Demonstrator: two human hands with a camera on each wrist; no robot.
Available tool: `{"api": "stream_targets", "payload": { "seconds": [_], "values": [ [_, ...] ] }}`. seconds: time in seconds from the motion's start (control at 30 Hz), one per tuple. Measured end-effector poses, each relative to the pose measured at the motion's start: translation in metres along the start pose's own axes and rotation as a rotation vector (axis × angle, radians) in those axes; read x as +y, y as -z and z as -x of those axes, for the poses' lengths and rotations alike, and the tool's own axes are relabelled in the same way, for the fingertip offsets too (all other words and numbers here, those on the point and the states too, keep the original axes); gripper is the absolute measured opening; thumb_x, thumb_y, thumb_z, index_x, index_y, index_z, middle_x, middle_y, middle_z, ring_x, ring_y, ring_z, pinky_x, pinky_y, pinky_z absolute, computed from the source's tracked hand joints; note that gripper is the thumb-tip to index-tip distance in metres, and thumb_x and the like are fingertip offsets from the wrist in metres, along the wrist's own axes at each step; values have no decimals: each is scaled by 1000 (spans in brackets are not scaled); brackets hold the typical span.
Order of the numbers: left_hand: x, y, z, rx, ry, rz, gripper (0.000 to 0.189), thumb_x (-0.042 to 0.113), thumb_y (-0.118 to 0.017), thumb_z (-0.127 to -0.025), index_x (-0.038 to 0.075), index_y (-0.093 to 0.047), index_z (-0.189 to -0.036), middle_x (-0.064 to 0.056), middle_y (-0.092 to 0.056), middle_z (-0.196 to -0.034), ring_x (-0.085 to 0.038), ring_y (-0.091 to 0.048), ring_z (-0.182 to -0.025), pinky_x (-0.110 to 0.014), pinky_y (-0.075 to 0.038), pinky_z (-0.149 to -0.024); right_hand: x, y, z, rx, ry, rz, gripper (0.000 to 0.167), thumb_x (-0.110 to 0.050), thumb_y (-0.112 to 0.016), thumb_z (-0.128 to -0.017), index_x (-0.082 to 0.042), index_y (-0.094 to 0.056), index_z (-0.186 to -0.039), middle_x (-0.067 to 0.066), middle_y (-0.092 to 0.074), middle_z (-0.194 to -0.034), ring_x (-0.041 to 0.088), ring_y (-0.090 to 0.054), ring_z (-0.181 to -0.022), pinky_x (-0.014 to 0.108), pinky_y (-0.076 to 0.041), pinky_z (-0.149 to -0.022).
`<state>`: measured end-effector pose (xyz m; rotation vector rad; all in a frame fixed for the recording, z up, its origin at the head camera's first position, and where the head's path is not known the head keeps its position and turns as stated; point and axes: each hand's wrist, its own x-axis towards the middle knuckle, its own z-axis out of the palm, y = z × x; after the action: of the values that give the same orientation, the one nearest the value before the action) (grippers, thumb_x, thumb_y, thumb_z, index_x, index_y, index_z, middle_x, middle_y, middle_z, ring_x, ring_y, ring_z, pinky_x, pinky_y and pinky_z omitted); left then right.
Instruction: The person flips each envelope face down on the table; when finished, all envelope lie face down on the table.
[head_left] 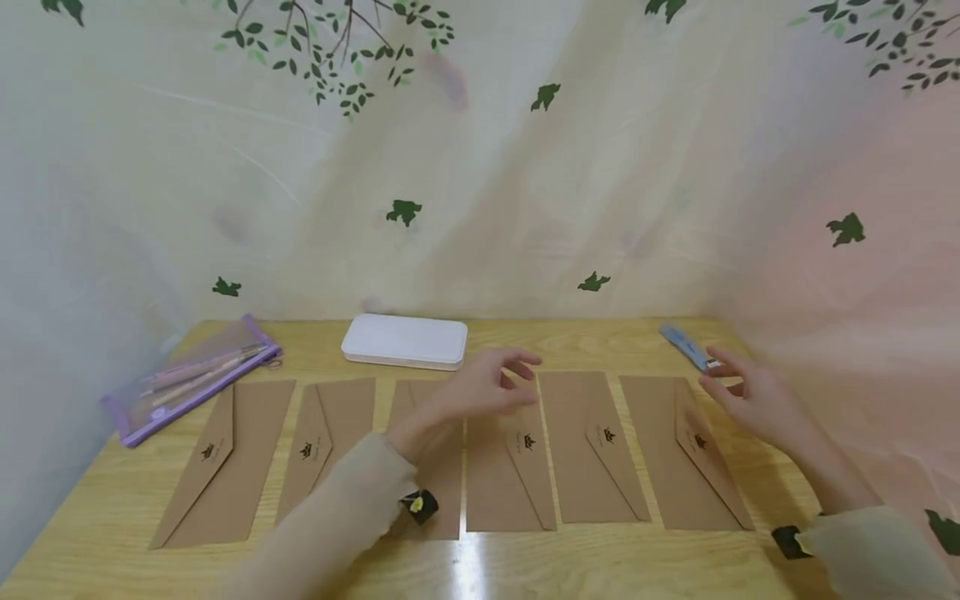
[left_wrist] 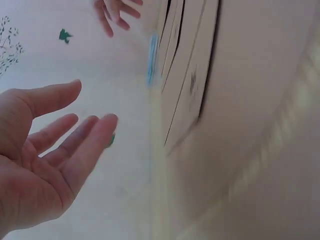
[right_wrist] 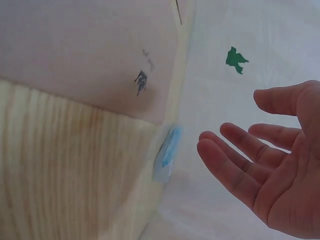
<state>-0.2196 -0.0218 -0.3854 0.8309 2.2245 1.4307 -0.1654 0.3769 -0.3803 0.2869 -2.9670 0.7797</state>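
Note:
Several brown paper envelopes (head_left: 510,492) lie in a row across the wooden table, each with a pointed flap and a small black crown print. Above the middle ones hovers my left hand (head_left: 487,385), fingers loosely bent and holding nothing; its palm (left_wrist: 40,185) shows in the left wrist view. My right hand (head_left: 757,400) is raised over the right end, near the rightmost envelope (head_left: 652,467). Its fingers are relaxed and spread, also with nothing in them. A slim light-blue packet (head_left: 681,343) lies just beyond the right fingertips, which overlap its near end in the head view.
At the back left lies a see-through pouch with purple edging (head_left: 202,383), pens inside. A white flat case (head_left: 405,340) sits at the back middle. Behind the table (head_left: 585,567) hangs a pale curtain (head_left: 480,167) with leaf prints; it also flanks both sides.

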Motion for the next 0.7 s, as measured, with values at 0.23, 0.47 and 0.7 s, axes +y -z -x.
{"api": "stream_targets", "payload": {
  "seconds": [0.23,0.47,0.7],
  "values": [
    [4,-55,-40,35,111,256,34,0,-74,-89,-3,-66,-122,-18,-70,-109,-35,-72,-88,-44,-63,-65,15,-2,5,-99,-61,-75,58,-25,-58,-105,12,-40,-147,34,-62,-120,24,-69,-75,29,-52,-52],
    [4,-96,-61,45,217,347,39,-5,-75,-86,-7,-64,-123,-10,-72,-98,-22,-72,-78,-40,-63,-59,30,-13,5,-188,-127,-262,58,-17,-62,-103,19,-39,-142,28,-62,-113,22,-68,-74,34,-60,-59],
    [7,-122,-73,57,313,409,44,-7,-81,-79,-6,-64,-120,-9,-68,-94,-23,-71,-72,-38,-61,-53,37,-22,6,-247,-203,-343,56,-13,-68,-98,23,-44,-134,17,-64,-101,16,-62,-66,30,-57,-54]
  ]
}}
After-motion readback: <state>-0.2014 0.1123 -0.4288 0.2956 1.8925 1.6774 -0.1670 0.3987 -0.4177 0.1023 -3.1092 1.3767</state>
